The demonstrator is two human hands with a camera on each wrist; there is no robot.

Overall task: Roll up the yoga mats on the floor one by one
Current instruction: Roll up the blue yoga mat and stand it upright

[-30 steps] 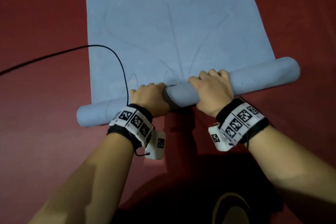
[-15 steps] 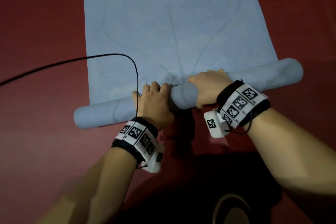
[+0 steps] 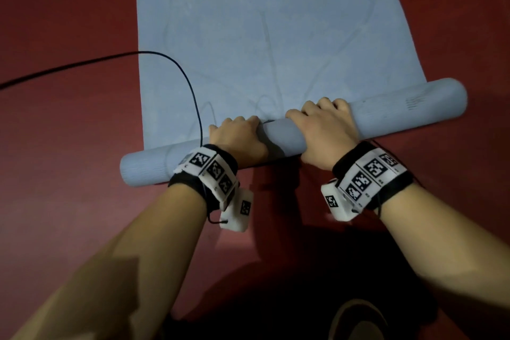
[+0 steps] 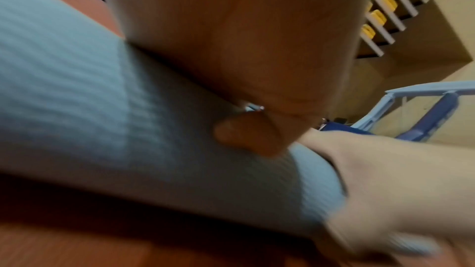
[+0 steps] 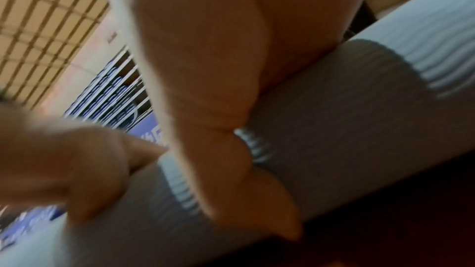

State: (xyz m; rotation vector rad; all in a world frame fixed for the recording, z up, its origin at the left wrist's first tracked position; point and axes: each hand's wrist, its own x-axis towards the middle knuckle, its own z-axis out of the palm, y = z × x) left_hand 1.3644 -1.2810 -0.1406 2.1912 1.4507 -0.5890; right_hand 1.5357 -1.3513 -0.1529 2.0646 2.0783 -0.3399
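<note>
Both my left hand [image 3: 237, 136] and right hand [image 3: 323, 130] curl tight around the half-rolled yoga mat [image 3: 281, 138]; next I think I push it forward.

— The yoga mat [image 3: 276, 44]?
— Matt pale-blue foam by the look of it; faint printed lines on its flat face, fine ribs on the rolled part [image 4: 85, 96].
— And the floor [image 3: 63, 132] under it?
— Smooth red, slightly sheeny.
— The cable [image 3: 190, 91]?
— Thin black, smooth plastic-looking sheath, crossing the mat's left edge.
</note>
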